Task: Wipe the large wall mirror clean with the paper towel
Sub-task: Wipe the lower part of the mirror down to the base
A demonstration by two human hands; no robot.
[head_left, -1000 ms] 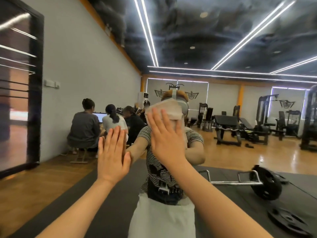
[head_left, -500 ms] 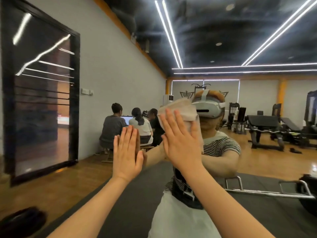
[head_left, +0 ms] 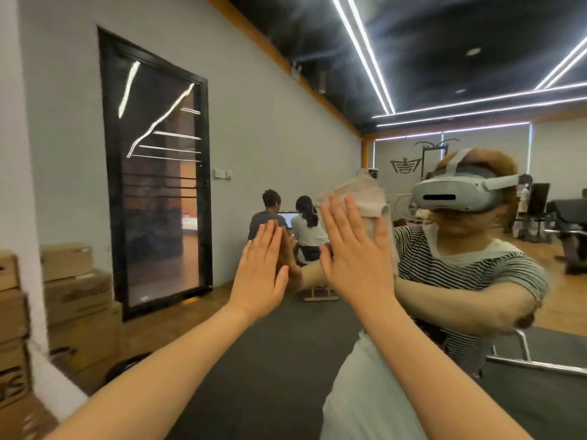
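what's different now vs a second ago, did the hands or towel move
Both hands slid left along the mirror; the view swung with them, and the reflected headset now sits right of the hands. The right hand still presses the paper towel flat to the glass; the left hand still rests open beside it. Nothing was gripped or released.

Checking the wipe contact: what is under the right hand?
A paper towel lies between the right hand and the mirror, its top edge showing above the fingers. The part under the palm and the glass behind it are covered.
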